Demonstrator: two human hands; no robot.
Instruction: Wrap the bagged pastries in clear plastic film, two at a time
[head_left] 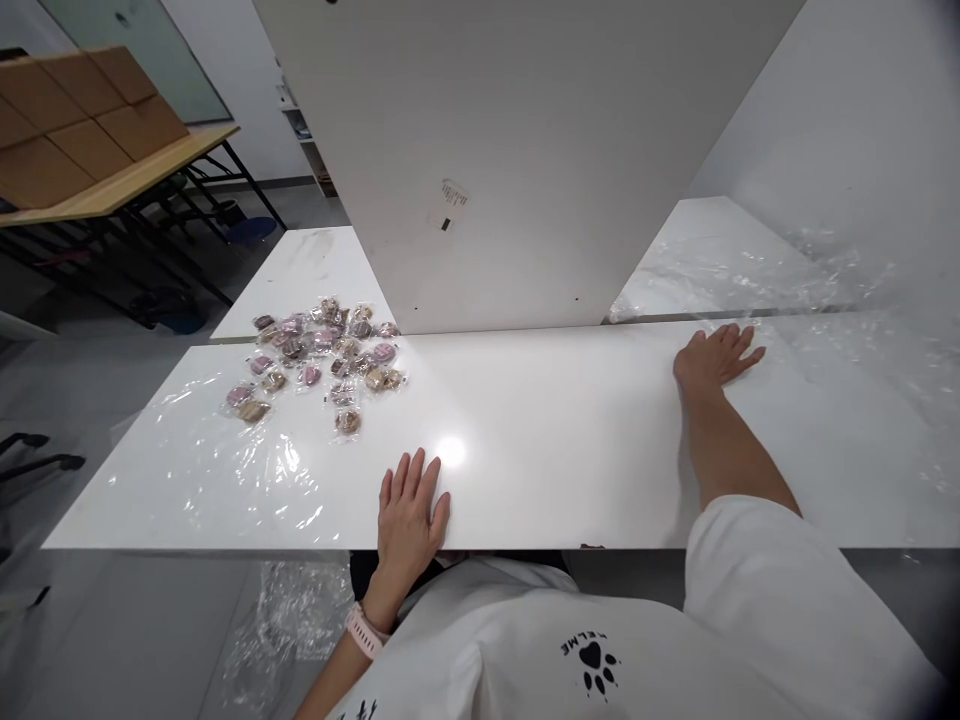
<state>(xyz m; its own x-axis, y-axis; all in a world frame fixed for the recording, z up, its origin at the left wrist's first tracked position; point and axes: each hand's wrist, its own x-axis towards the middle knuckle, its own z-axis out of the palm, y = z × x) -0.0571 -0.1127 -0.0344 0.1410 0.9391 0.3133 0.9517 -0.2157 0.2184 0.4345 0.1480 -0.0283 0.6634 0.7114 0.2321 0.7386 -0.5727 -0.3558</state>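
Note:
My left hand [409, 512] lies flat near the front edge of the white table [540, 450], fingers stretched out and holding nothing. A pink watch band [365, 630] circles that wrist. Farther right, my right hand [716, 358] rests on the tabletop with its fingers spread, also without anything in it. Beyond my left hand and to its left is a loose pile of small clear-wrapped snacks [309, 375], some pink and some brown or tan. The nearest wrapped piece [348, 422] is apart from my fingers.
A tall white panel [510, 180] with a torn label [450, 203] stands behind the table. Clear plastic film [247, 480] covers the left end; more film [810, 270] lies at the right. A wooden table [150, 180] carrying cardboard [75, 120] stands back left.

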